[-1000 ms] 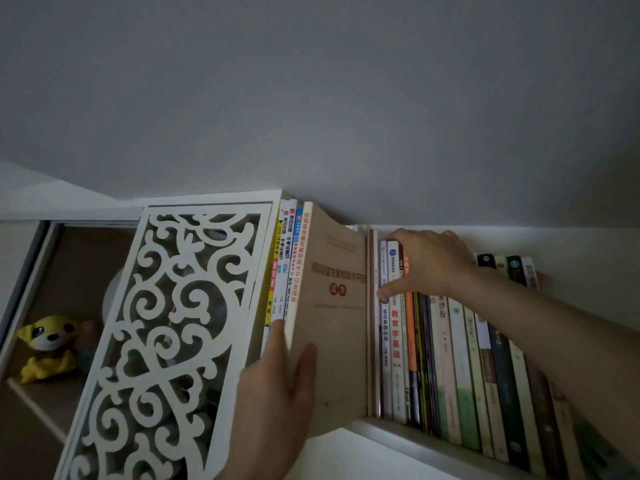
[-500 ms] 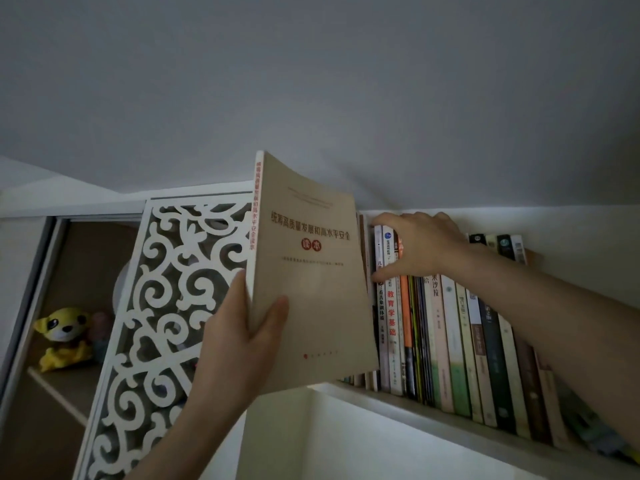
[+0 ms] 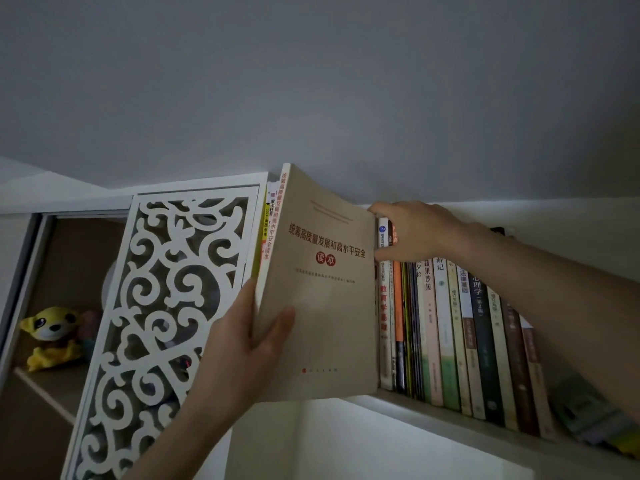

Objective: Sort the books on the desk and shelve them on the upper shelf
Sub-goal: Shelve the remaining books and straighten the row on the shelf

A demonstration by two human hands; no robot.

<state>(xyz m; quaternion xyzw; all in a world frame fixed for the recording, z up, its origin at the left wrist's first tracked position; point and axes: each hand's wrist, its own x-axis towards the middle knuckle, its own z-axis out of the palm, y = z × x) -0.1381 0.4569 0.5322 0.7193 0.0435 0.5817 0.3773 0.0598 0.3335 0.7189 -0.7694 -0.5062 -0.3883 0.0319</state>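
Here, your left hand (image 3: 242, 344) holds the tan paperback (image 3: 322, 289) by its lower spine edge, thumb across the front cover and fingers behind, with the book upright at the left end of the upper shelf (image 3: 450, 415). Its back edge points into the slot between the few books by the fretwork panel (image 3: 166, 306) and the long row of books (image 3: 450, 327) to the right. Your right hand (image 3: 415, 233) presses curled fingers on the tops of the row's leftmost spines, seemingly leaning them rightward to keep that slot clear.

To finish well, keep the row pushed aside until the paperback's bottom corner rests on the shelf board, then slide it straight back, spine outward. The soft cover will likely buckle if it catches a neighbour, so guide it from low down and let the row go only once the book is fully in.

The upper shelf carries upright spines along its length, with some flat-lying items at the far right, too dim to identify. The open cabinet on the left holds a yellow plush toy (image 3: 52, 334) on its shelf.
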